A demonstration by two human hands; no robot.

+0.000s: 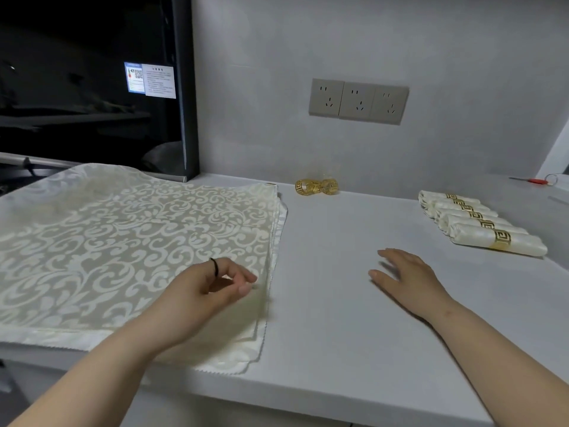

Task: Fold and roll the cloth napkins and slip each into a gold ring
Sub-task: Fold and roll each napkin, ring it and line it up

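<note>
Our left hand [215, 285] reaches over the right edge of the stack of flat napkins [123, 241], which lies on the left part of the grey counter [338, 318]. The napkins are cream with a swirling leaf pattern, laid one on another, and their edges show as thin layers down the right side. The thumb and forefinger curl toward each other right at that edge, with the tips close together. We cannot tell whether they already pinch the top napkin or only touch it. The other fingers are curled in behind them, and one finger wears a thin black band [214, 266].

Our right hand [406, 278] is well apart from the stack, out over the bare middle of the counter. It is palm down with the fingers straight and slightly spread, and it holds nothing. We cannot tell whether it rests on the surface or hangs just above it.

At the back of the counter, near the wall, a few loose gold rings [315, 187] sit touching one another. On the right side of the counter lies a row of rolled napkins [480, 224], side by side and touching, each one inside a gold ring around its middle.

Behind them, at the far right, lies a red-handled tool [535, 180]. A strip of three sockets [358, 101] is set in the grey wall above the rings. A black cabinet [92, 87] with paper stickers [151, 80] on its glass front stands behind the stack.
</note>
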